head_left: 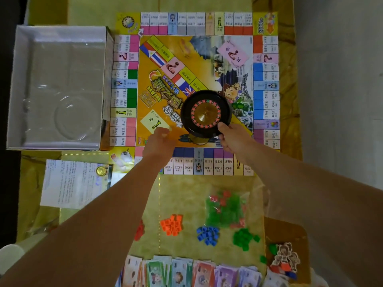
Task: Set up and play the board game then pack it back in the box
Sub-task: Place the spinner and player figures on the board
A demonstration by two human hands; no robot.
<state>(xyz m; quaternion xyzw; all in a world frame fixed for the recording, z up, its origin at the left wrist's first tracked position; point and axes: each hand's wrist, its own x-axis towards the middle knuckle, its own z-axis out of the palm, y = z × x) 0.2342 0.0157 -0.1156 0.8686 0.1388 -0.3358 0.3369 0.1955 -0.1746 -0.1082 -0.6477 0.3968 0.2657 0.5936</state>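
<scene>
Okay, head view: right hand (229, 139) grips the near rim of the black roulette wheel (206, 112), which sits on the game board (165, 96) near its centre. Left hand (159, 145) is curled beside the yellow card stack (154, 122); cannot tell if it pinches anything. Open box (56, 88) lies left of the board, banknotes (186, 272) at the near edge.

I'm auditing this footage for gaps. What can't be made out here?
All head view:
- Banknotes: cut off by the bottom edge.
- Red pieces: mostly behind the left forearm.
- Left hand: its back hides whether it pinches the yellow card.
- Game board print: too small, blurred.
- Roulette wheel, gripped by right hand: ball too small.
</scene>
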